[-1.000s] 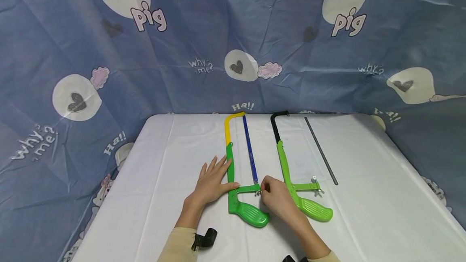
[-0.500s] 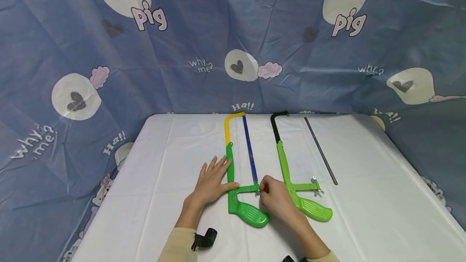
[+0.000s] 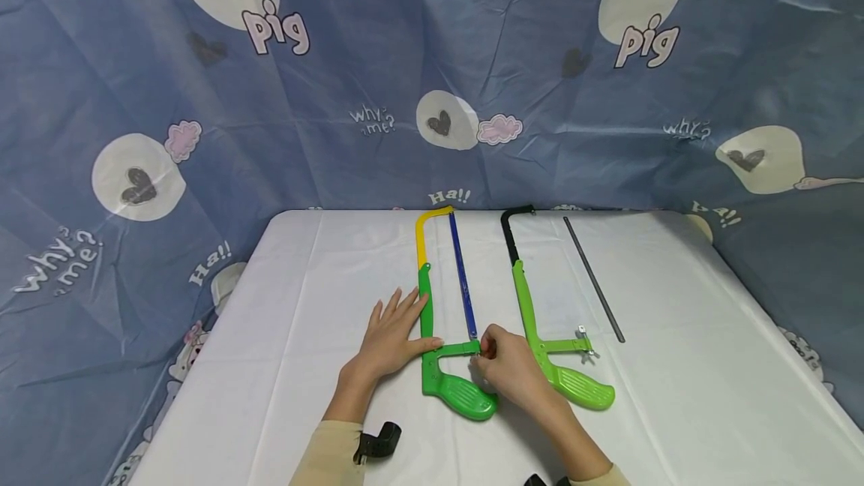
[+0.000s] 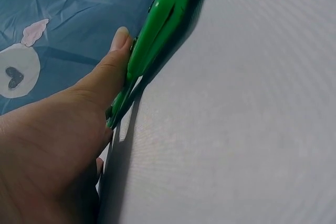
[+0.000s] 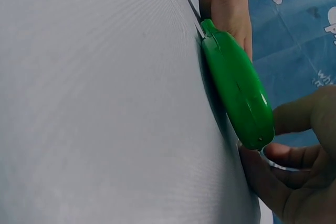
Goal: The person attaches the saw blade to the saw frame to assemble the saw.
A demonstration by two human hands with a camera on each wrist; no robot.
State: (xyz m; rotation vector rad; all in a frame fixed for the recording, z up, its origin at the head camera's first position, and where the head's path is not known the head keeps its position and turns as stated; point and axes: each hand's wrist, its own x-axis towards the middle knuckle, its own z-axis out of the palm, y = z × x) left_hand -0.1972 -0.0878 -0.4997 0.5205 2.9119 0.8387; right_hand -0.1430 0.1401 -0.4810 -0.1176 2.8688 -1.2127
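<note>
A hacksaw with a green handle, a yellow front frame and a blue blade lies flat on the white table. My left hand lies across its green frame, fingers straight and thumb pressing near the handle, as the left wrist view also shows. At the end of the short lower arm, below the blade's near end, my right hand pinches the small metal wing nut between thumb and curled fingers. Those fingers hide most of the nut.
Close to the right lies a second hacksaw frame, with a lime-green handle, a black front part and a wing nut. A loose grey blade lies beyond it. A blue printed cloth hangs behind the table.
My right fingers have shifted slightly left, over the wing nut that showed beside them earlier. My left hand and both saws stay in place.
</note>
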